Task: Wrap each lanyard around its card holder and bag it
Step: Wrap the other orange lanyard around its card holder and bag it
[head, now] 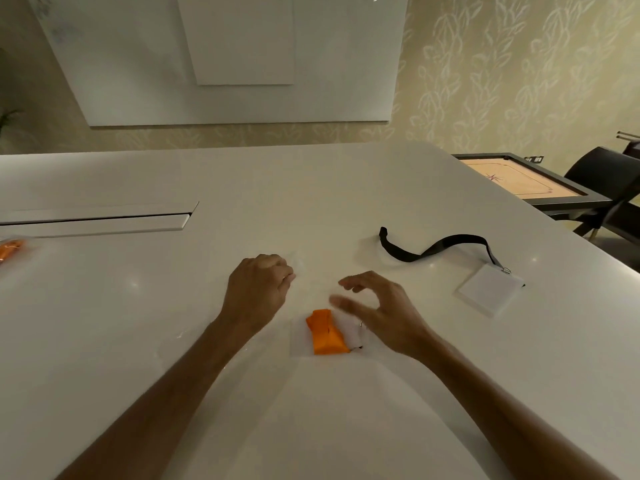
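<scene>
An orange lanyard wrapped around its clear card holder (327,332) lies on the white table (138,306) between my two hands. My left hand (258,289) is curled, pinching the edge of a faint clear plastic bag (300,266) just beyond the bundle. My right hand (377,308) hovers open to the right of the bundle, fingers spread and blurred, holding nothing. Further right, a black lanyard (436,247) lies unwound, clipped to its clear card holder (490,289).
An orange lanyard in a bag (12,249) sits at the table's far left edge. A cable slot (100,220) runs across the table at the left. Beyond the right edge stand a carrom board (519,181) and a dark chair (609,188).
</scene>
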